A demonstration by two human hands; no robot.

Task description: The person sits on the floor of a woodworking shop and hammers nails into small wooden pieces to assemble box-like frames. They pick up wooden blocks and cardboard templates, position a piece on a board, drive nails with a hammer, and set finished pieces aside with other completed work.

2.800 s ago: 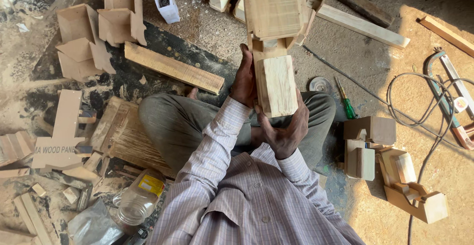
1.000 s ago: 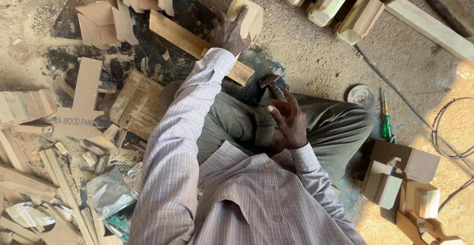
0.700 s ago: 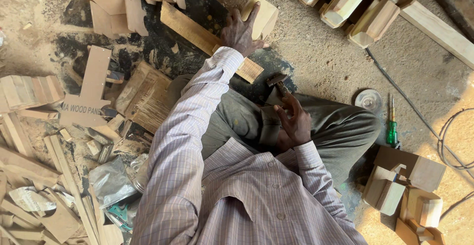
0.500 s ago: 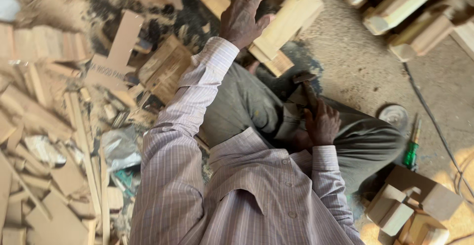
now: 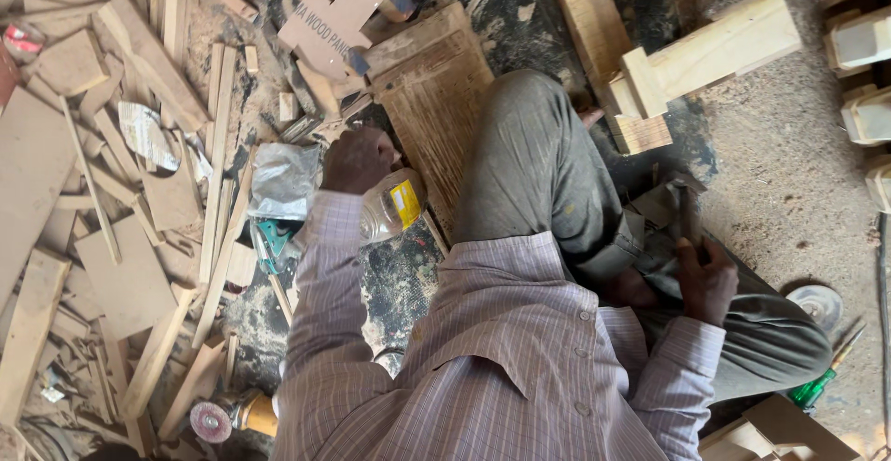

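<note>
I see the left hand (image 5: 357, 159) out to the person's left, down among the floor clutter; fingers curled together, knuckles toward the camera; can't tell whether it actually clamps anything; it sits just beside a clear plastic bottle (image 5: 392, 206) with a yellow label and a crumpled silver bag (image 5: 281, 178); bottle lies on its side, long axis running from lower left to upper right in frame, label end toward the person's knee

Right hand (image 5: 705, 280) rests on the lap by the right thigh, fingers closed around the handle of a hammer (image 5: 685, 210); hammer's long axis is near vertical in frame, head pointing up and away from the body, handle running down into the fist

Person sits on the floor in grey trousers and a striped shirt; a ribbed plywood panel (image 5: 436, 99) lies flat by the left knee, long axis up-frame; beyond the knee a pale wooden block assembly (image 5: 710, 52) lies tilted, long axis rising to the right, touching a darker plank (image 5: 594, 29)

Left of frame is a heap of wood offcuts (image 5: 121, 192), strips mostly running up-frame; a green-handled screwdriver (image 5: 821, 382) lies at right near a round disc (image 5: 817, 303) on the sandy floor; a small wheel (image 5: 212, 421) at bottom left
</note>
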